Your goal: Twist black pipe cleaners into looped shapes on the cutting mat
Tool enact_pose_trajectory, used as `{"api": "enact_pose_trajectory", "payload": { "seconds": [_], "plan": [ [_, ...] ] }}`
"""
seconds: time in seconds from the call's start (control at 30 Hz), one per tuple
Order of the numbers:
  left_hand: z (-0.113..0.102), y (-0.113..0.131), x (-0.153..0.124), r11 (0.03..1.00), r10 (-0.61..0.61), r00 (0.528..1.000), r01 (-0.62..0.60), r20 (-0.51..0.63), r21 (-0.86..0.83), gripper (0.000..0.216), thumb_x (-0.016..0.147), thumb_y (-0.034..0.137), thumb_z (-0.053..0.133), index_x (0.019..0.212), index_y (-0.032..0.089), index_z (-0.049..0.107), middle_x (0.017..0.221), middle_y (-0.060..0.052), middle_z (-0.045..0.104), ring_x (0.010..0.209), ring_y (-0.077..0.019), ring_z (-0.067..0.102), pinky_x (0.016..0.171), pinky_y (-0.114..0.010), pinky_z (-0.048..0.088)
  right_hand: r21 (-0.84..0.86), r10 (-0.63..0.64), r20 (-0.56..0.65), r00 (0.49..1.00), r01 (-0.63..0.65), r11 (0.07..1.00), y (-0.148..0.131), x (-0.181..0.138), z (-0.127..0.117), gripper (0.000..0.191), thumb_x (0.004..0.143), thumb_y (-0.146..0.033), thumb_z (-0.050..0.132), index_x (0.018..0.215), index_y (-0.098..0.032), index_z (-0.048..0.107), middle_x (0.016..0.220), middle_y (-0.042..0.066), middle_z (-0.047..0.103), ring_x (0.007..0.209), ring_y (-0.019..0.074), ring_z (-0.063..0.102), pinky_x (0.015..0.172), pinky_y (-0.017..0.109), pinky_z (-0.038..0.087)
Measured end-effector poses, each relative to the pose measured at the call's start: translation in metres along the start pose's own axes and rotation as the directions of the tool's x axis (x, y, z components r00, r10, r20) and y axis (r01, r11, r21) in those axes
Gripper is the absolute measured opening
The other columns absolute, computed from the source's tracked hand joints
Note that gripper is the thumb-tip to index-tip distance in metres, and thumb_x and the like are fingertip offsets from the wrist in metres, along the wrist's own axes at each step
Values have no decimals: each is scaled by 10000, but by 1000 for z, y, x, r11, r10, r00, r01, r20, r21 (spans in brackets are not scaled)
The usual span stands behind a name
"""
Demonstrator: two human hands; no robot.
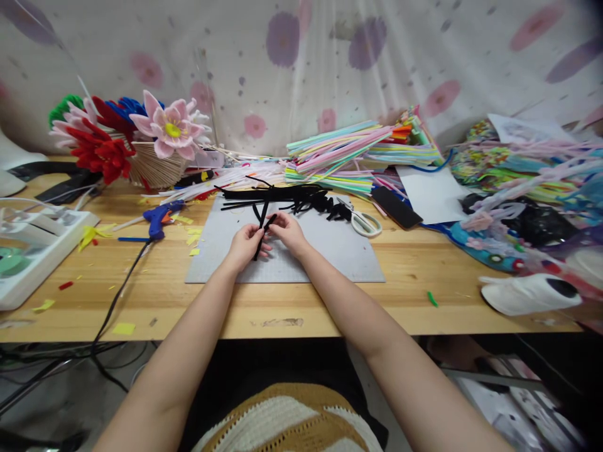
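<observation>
- Black strips (257, 252) lie between the left hand (247, 243) and the right hand (287, 231), at mid-frame; each grip pinches them.
- Their main length slants from lower left to upper right; the left hand is nearer the lower end, the right hand the upper.
- Just above in the frame, a black pile (264, 194) crosses the grey mat (339, 263), scissors (367, 225) at its right.
- Glue gun (160, 221): frame left, well apart; nothing stands between the hands.

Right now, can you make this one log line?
left hand: holding black fuzzy strips | right hand: touching them | under hands: gray mat | nearby: scissors
</observation>
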State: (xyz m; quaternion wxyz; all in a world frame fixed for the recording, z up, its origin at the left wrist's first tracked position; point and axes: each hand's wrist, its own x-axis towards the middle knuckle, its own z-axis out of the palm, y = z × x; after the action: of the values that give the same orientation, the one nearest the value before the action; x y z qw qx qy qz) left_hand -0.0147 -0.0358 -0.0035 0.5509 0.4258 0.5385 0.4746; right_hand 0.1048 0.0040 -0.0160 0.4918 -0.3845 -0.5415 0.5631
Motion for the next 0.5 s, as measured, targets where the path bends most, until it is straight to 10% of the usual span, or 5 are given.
{"api": "enact_pose_trajectory", "payload": {
  "seconds": [0.5],
  "plan": [
    [-1, 0, 0, 999, 10, 999, -9, -35, 38, 125, 761, 244, 589, 728, 136, 533, 554, 18, 547, 421, -89, 539, 365, -204, 476, -318, -52, -88, 995, 21, 948, 14, 5, -9, 228, 675, -179, 438, 895, -201, 496, 548, -91, 399, 491, 90, 436, 517, 217, 368]
  ]
}}
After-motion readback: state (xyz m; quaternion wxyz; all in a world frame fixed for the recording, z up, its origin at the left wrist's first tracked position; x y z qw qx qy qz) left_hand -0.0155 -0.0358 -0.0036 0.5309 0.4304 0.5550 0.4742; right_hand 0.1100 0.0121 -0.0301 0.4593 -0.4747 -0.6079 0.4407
